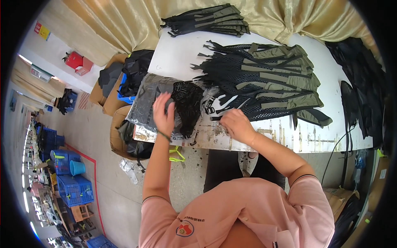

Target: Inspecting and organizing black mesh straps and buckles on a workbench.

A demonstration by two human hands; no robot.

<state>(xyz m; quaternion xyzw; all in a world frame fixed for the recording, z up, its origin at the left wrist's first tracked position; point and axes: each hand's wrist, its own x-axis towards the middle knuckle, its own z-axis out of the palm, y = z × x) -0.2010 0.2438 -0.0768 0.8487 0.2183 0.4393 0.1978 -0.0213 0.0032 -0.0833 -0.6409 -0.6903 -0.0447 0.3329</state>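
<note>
Left hand (163, 114) and right hand (238, 126) flank one black pile (187, 106).

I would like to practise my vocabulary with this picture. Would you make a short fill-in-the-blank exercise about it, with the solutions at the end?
1. Between the left hand and the right hand lies a heap of ____ parts.
2. Of the two hands, the ____ one is closer to the green-and-black mesh pieces.
3. The table under these pieces is ____.
4. The round bucket near the crates is light ____.

Missing words: black; right; white; blue.
</note>
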